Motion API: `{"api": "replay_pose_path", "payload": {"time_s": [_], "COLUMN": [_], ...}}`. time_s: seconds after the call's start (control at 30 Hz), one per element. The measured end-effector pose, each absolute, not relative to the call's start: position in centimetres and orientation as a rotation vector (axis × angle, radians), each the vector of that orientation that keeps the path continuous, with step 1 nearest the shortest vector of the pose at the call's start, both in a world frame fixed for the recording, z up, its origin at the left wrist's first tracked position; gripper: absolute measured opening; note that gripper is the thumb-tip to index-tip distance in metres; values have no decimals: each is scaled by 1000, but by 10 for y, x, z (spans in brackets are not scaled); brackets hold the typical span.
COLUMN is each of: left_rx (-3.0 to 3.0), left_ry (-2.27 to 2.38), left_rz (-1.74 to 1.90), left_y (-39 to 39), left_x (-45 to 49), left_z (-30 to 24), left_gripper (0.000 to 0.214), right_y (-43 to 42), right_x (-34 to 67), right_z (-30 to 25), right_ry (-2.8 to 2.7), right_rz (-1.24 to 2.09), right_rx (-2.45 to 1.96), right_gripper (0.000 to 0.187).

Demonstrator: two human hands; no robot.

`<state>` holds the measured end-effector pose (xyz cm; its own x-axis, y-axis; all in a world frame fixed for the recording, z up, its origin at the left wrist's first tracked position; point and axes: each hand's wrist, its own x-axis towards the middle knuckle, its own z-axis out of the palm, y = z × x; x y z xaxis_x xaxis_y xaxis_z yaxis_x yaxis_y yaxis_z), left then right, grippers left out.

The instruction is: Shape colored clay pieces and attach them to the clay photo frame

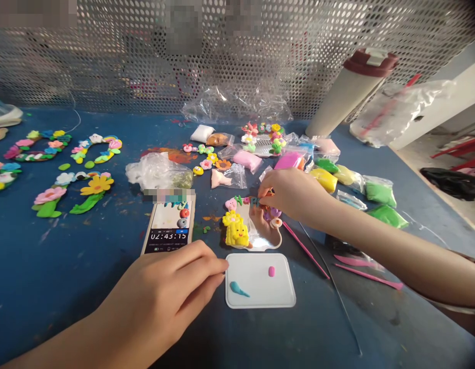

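In the head view, the right hand [294, 195] is narrowly pinched on a small clay piece [254, 202], just above a clay-decorated hand mirror [273, 241]. The left hand [164, 292] is empty and loosely curled, just beside a white plastic board [260, 297] holding 2 bits of clay: a teal clay teardrop [239, 289] and a pink clay pellet [271, 271].

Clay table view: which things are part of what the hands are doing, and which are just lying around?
Being worked with:
right hand, at the clay-covered mirror frame
left hand, beside the white board
blue clay piece
pink clay piece

Just lying around:
phone
pink modelling tools
bagged clay
clay flower rings
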<state>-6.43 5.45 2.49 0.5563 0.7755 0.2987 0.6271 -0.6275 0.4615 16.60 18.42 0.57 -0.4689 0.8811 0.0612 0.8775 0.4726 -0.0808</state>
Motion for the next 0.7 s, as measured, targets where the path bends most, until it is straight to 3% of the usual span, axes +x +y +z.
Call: {"api": "replay_pose_path", "payload": {"time_s": [0.17,0.4,0.7], "left_rx": [2501,2519,2563], "left_ry": [1149,1146,1138], "left_rz": [707,697,716], "left_y": [55,54,54], "left_x": [-65,-64,-64], "left_z": [24,25,25], "left_gripper": [25,26,26], "right_y": [184,172,154], "right_x": [162,149,155], "right_z": [7,18,26], "right_ry": [-2641,-2792,-2896], "right_rz": [-29,-171,-304], "right_rx": [-1589,-1419,-1310], "right_gripper": [13,27,18]}}
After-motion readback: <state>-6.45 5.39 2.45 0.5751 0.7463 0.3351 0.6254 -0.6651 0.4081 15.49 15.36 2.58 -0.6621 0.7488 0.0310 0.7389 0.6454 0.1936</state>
